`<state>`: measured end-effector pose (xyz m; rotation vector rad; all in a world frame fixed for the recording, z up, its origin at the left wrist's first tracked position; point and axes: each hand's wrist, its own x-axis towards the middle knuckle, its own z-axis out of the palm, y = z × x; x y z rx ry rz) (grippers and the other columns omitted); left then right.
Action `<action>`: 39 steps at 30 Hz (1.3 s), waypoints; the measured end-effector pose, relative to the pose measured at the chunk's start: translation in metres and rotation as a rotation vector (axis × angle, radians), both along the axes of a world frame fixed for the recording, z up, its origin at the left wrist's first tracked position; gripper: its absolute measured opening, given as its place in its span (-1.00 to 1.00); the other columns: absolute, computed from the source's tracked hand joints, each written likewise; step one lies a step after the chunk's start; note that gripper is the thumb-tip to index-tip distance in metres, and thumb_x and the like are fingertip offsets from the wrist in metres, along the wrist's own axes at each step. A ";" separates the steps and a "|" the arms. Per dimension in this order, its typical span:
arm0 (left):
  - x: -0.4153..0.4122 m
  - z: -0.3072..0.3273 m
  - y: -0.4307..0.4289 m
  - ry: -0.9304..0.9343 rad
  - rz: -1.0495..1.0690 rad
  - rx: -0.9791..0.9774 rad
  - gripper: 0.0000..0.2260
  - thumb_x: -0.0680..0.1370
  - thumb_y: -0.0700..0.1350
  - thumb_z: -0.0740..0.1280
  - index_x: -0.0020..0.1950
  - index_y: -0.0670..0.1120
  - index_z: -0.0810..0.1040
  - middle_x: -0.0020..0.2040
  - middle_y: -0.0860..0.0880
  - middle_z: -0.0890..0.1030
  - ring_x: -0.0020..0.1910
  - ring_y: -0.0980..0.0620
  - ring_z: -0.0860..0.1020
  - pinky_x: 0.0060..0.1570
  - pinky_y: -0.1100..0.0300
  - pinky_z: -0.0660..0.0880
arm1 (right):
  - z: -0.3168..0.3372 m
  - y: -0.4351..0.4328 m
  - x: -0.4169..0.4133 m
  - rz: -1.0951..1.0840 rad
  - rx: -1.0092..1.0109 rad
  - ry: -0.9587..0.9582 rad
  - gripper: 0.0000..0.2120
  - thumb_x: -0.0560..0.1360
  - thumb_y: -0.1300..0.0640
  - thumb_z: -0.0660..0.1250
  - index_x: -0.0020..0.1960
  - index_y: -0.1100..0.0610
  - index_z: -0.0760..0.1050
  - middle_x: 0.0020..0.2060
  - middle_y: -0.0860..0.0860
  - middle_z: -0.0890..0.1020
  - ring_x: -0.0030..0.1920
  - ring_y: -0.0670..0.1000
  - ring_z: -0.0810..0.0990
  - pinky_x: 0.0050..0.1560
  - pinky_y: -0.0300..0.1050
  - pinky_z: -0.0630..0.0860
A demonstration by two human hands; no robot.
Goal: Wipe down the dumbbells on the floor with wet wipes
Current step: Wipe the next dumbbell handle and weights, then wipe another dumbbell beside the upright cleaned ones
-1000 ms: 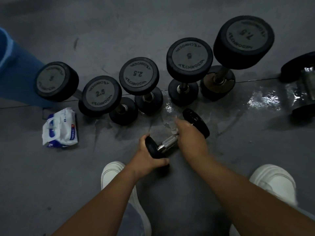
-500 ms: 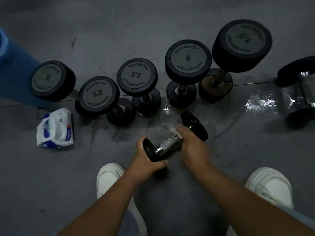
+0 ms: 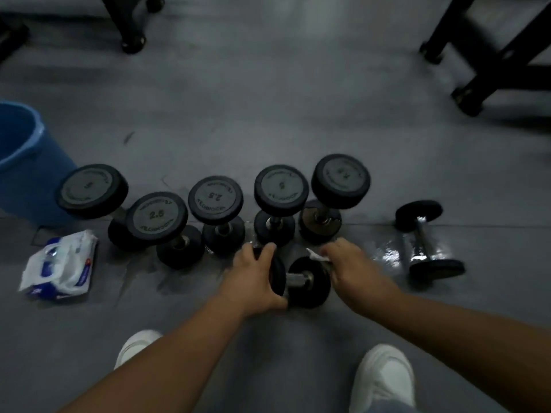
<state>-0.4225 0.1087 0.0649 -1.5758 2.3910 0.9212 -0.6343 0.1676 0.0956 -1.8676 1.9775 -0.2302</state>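
On the floor, the second upright dumbbell from the left (image 3: 156,216) carries 2.5 on its top face. The third dumbbell (image 3: 215,199) shows 2.5 upside down, and the fourth dumbbell (image 3: 281,186) bears a 5. Their curved brand lettering is too smeared to read, as is the print on the wipes pack (image 3: 59,265).

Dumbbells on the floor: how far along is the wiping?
Possibly done: the lying dumbbell on the right, which sits on a wet sheen. In hand: the left hand grips the small dumbbell while the right hand holds a wipe by its other end. Perhaps left: the five upright dumbbells; whether they are wiped can't be told.
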 end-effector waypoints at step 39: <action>-0.299 0.055 -0.024 -0.158 -0.617 -0.435 -0.10 0.33 0.32 0.35 0.52 0.23 -0.09 0.54 -0.03 -0.01 0.47 -0.30 0.08 0.18 -0.25 0.44 | -0.031 0.030 -0.236 -0.548 -0.440 0.217 -0.81 0.51 0.17 0.06 0.05 0.11 0.41 0.52 0.13 0.19 0.49 0.19 0.20 0.34 0.19 0.31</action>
